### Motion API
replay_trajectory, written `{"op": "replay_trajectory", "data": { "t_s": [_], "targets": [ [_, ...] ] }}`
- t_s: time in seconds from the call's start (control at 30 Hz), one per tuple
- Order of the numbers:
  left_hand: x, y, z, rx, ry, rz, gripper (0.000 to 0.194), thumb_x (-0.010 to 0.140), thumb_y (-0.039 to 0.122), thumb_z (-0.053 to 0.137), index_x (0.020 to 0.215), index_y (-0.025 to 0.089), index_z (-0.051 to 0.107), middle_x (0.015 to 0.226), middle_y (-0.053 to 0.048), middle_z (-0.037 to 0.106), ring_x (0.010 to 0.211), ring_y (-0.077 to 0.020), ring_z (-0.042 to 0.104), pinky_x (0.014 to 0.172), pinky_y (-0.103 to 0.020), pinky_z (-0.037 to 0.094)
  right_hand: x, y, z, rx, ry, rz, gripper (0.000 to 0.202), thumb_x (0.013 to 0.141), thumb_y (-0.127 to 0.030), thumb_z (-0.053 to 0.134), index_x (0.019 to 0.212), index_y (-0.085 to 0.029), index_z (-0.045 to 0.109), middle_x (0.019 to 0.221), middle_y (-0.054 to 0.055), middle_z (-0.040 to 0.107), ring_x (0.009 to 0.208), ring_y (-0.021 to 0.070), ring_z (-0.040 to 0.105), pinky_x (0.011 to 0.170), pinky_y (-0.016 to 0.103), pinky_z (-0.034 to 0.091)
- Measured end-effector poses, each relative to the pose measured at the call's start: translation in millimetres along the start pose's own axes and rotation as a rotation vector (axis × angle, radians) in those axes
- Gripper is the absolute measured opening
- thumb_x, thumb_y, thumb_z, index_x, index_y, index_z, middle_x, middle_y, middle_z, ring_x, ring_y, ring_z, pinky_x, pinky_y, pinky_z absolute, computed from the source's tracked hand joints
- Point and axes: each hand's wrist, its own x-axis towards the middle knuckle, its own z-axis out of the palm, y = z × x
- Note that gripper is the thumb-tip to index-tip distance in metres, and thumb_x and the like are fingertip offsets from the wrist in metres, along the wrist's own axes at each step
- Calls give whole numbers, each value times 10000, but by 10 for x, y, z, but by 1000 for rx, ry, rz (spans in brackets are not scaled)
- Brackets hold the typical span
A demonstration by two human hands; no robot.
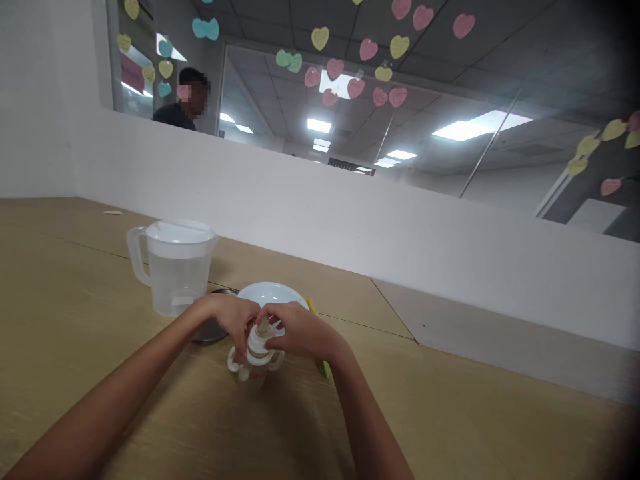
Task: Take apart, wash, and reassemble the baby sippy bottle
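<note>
A small clear baby bottle [256, 363] with white side handles and a beige teat stands upright on the wooden table [100, 320]. My left hand [227, 317] grips it from the left, fingers wrapped around its white collar. My right hand [295, 331] holds the collar and teat from the right. Both hands meet over the bottle's top, so part of the collar is hidden.
A clear lidded jug [175, 267] with water stands at the left behind my hands. A white bowl [273, 294] and a dark round lid or dish [213, 331] lie just behind the bottle. A yellow-green stick [320, 337] pokes out by my right hand. A person [183, 100] stands beyond the white partition.
</note>
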Motion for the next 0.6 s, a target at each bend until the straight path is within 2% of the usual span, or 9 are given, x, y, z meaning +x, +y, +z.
{"op": "replay_trajectory", "data": {
  "t_s": [0.2,0.37,0.5,0.6],
  "targets": [
    [15,-19,10,11,-3,4,385,481,313,778,814,172,648,817,26,683,800,-166,610,728,-211,447,34,21,37,19,49,41,307,627,-154,689,928,-180,634,858,6,631,772,138,562,642,224,406],
    [-18,51,1,48,3,-88,434,466,345,773,845,176,645,799,25,674,737,-159,601,600,-194,425,-21,-30,-70,39,-21,34,193,733,-128,554,856,-171,697,737,-13,646,654,94,518,589,199,367],
    [-34,87,-5,45,-6,-105,491,452,323,769,903,185,632,814,26,669,715,-148,584,576,-191,402,-44,-74,-97,-18,-9,113,162,747,-180,565,819,-170,710,701,-4,657,607,96,512,544,208,343],
    [-35,92,-4,71,1,-112,397,458,320,758,809,181,635,749,37,654,674,-139,564,555,-192,381,12,-147,-11,-168,37,209,154,747,-260,581,726,-158,694,661,23,653,602,126,535,506,225,321]
  ]
}}
